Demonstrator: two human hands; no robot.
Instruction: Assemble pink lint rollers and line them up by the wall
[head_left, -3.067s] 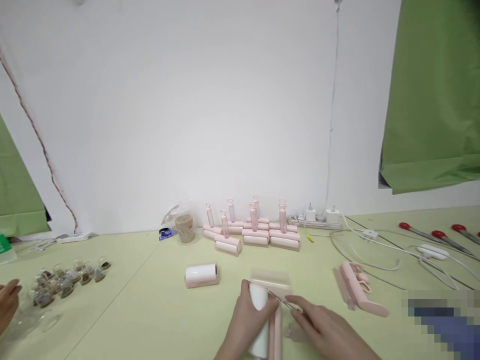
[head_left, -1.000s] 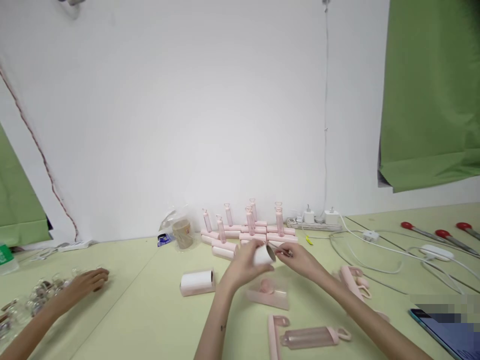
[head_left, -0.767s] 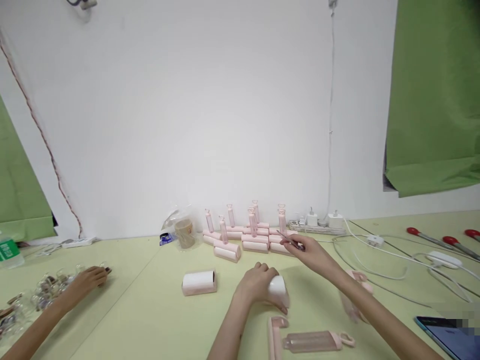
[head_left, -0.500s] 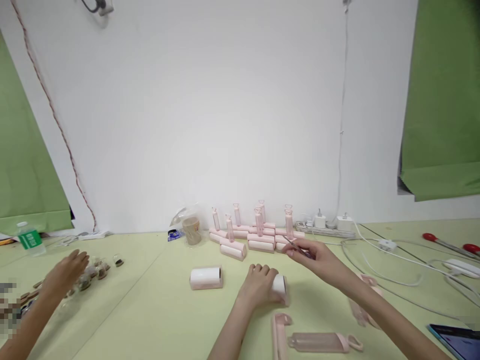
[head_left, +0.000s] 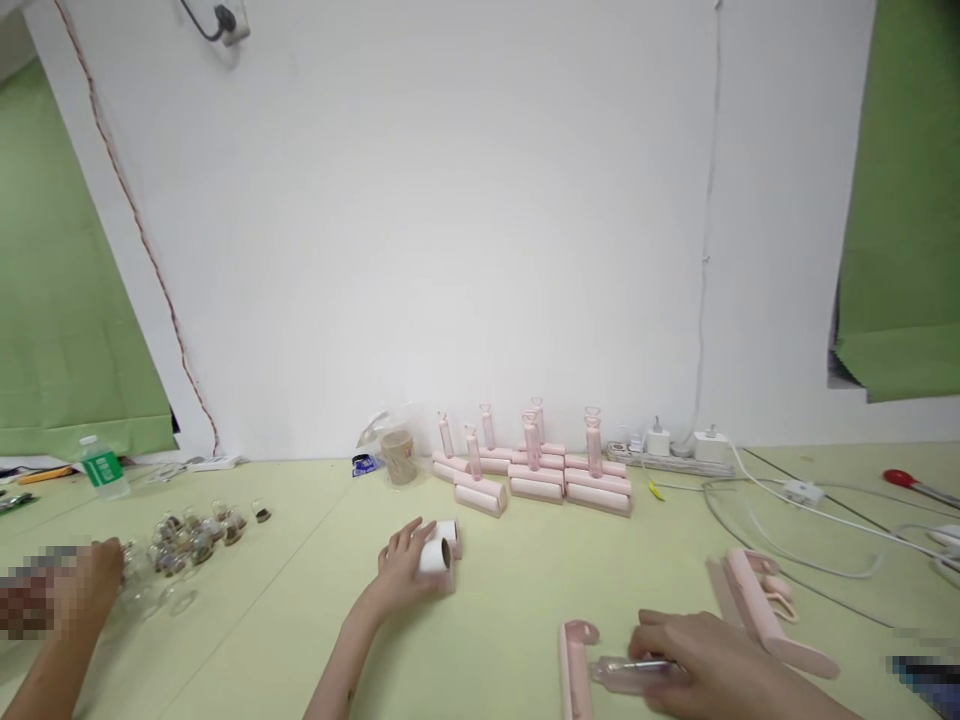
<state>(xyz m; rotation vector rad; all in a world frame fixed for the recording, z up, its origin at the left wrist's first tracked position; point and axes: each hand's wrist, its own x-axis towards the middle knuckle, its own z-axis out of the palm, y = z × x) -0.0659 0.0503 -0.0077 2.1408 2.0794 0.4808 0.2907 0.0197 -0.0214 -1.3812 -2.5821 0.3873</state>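
Note:
My left hand [head_left: 405,560] is closed over a lint roller with a white paper roll [head_left: 433,557] in a pale pink case. A second lint roller [head_left: 449,533] lies right behind it. At the front right, my right hand [head_left: 694,650] closes round a clear roller handle [head_left: 619,674] lying on the table. A thin metal tool [head_left: 649,664] shows between these fingers; its kind is unclear. An open pink case part [head_left: 576,665] lies just left of the handle, and another pink case [head_left: 772,615] with a heart-shaped loop lies to the right.
Several pink lint rollers with upright handles [head_left: 531,445] stand by the wall, near a bagged tape roll [head_left: 398,455]. Chargers and white cables [head_left: 795,490] spread at the right. A co-worker's hand [head_left: 101,580] is at the left, beside small clear domes [head_left: 199,540].
My left hand has moved left, bringing its white roller beside the other one. My right hand has come down from near the standing rollers to the clear handle. The view has shifted slightly.

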